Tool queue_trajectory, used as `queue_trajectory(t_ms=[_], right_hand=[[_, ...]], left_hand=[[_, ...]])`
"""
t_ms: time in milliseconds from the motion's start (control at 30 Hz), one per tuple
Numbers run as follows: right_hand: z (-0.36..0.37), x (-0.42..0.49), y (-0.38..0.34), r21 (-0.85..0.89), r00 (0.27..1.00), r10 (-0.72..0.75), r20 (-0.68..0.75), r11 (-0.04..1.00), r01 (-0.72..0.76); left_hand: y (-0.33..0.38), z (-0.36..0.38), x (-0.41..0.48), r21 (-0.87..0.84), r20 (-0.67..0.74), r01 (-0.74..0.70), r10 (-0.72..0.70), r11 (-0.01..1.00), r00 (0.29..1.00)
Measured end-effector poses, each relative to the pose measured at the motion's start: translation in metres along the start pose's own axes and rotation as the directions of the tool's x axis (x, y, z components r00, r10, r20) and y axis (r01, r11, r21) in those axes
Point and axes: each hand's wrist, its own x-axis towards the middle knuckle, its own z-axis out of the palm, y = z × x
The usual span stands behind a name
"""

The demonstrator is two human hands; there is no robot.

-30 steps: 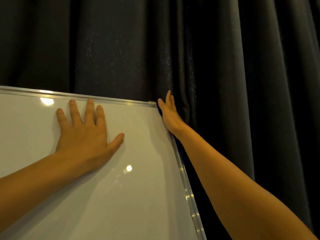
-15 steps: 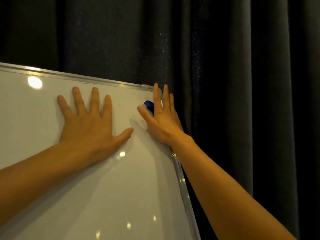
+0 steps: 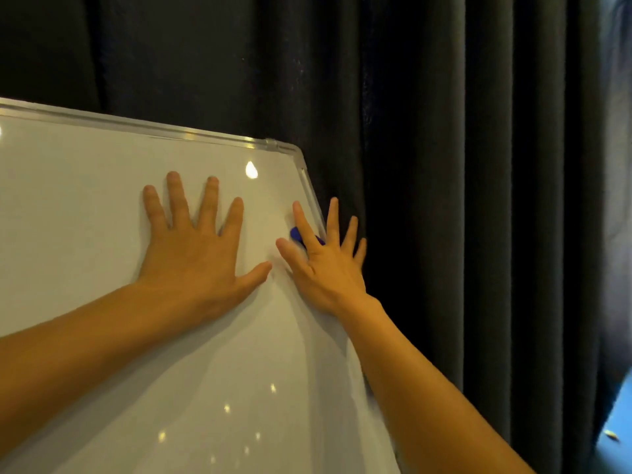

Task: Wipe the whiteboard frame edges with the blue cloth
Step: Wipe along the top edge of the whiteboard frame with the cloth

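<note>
The whiteboard [image 3: 102,234] has a silver frame; its top edge [image 3: 154,130] and right edge [image 3: 309,189] meet at a rounded corner. My left hand [image 3: 195,248] lies flat on the white surface, fingers spread. My right hand [image 3: 325,265] presses a blue cloth [image 3: 297,234] against the board's right frame edge, a little below the corner. Only a small blue piece of the cloth shows between thumb and forefinger; the rest is hidden under the palm.
Dark pleated curtains [image 3: 444,165] hang right behind and to the right of the board. A bright blue surface [image 3: 619,422] shows at the lower right edge of view.
My right hand with the cloth has slid down the right frame edge away from the top corner, which is now uncovered. My left hand stays flat on the board.
</note>
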Motion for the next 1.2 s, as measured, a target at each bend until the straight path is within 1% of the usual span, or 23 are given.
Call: queue_trajectory(t_ms=[100, 167, 267, 333, 367, 433, 533, 567, 700, 833, 900, 967, 1000, 1067, 1133, 1200], right_hand=[[0.009, -0.056, 0.012, 0.043, 0.999, 0.053, 0.002, 0.998, -0.053], [0.008, -0.105, 0.025, 0.051, 0.991, 0.129, 0.043, 0.99, -0.131], [-0.005, -0.161, 0.031, 0.068, 0.94, 0.326, 0.1, 0.94, -0.333], [-0.011, -0.168, 0.021, 0.044, 0.905, 0.418, 0.079, 0.905, -0.423], [-0.012, -0.164, 0.013, 0.068, 0.892, 0.446, 0.071, 0.89, -0.451], [-0.011, -0.15, -0.005, 0.126, 0.9, 0.432, 0.065, 0.891, -0.437], [-0.007, -0.163, -0.013, 0.112, 0.941, 0.336, 0.03, 0.935, -0.337], [-0.005, -0.176, -0.009, 0.108, 0.94, 0.34, 0.012, 0.934, -0.34], [0.0, -0.249, 0.011, 0.071, 0.892, 0.449, -0.046, 0.893, -0.445], [-0.002, -0.307, 0.019, 0.081, 0.895, 0.447, 0.001, 0.892, -0.446], [-0.01, -0.339, 0.024, 0.109, 0.859, 0.512, 0.015, 0.853, -0.511], [-0.011, -0.347, 0.028, 0.142, 0.842, 0.537, 0.047, 0.831, -0.538], [-0.012, -0.349, 0.03, 0.116, 0.838, 0.543, 0.061, 0.83, -0.546], [-0.012, -0.348, 0.029, 0.04, 0.844, 0.532, 0.066, 0.844, -0.535], [-0.013, -0.355, 0.03, 0.005, 0.824, 0.561, 0.079, 0.827, -0.563], [-0.012, -0.363, 0.03, 0.063, 0.816, 0.574, 0.061, 0.814, -0.577]], left_hand=[[-0.003, 0.002, -0.011, 0.014, -0.014, -0.053, 0.053, 0.999, 0.998], [-0.003, 0.002, -0.017, -0.012, -0.014, -0.096, 0.095, 0.995, 0.995], [0.007, 0.0, -0.027, -0.05, -0.01, -0.17, 0.17, 0.984, 0.985], [0.017, -0.001, -0.036, -0.043, -0.015, -0.195, 0.195, 0.98, 0.981], [0.023, -0.002, -0.041, -0.037, -0.019, -0.2, 0.199, 0.979, 0.98], [0.034, -0.004, -0.05, -0.004, -0.003, -0.19, 0.19, 0.982, 0.982], [0.046, 0.001, -0.063, 0.042, -0.005, -0.237, 0.237, 0.971, 0.971], [0.048, 0.003, -0.066, 0.052, -0.015, -0.257, 0.258, 0.965, 0.966], [0.055, 0.008, -0.072, 0.029, -0.041, -0.331, 0.332, 0.943, 0.943], [0.065, 0.011, -0.077, 0.048, -0.069, -0.334, 0.337, 0.941, 0.939], [0.084, 0.01, -0.089, 0.04, -0.049, -0.369, 0.371, 0.928, 0.927], [0.085, 0.01, -0.089, 0.042, -0.044, -0.367, 0.369, 0.929, 0.928], [0.088, 0.01, -0.09, 0.039, -0.041, -0.37, 0.371, 0.928, 0.928], [0.09, 0.013, -0.091, 0.003, -0.051, -0.419, 0.418, 0.908, 0.907], [0.103, 0.012, -0.104, -0.029, -0.024, -0.511, 0.511, 0.859, 0.86], [0.117, 0.019, -0.122, -0.018, -0.019, -0.582, 0.582, 0.813, 0.813]])
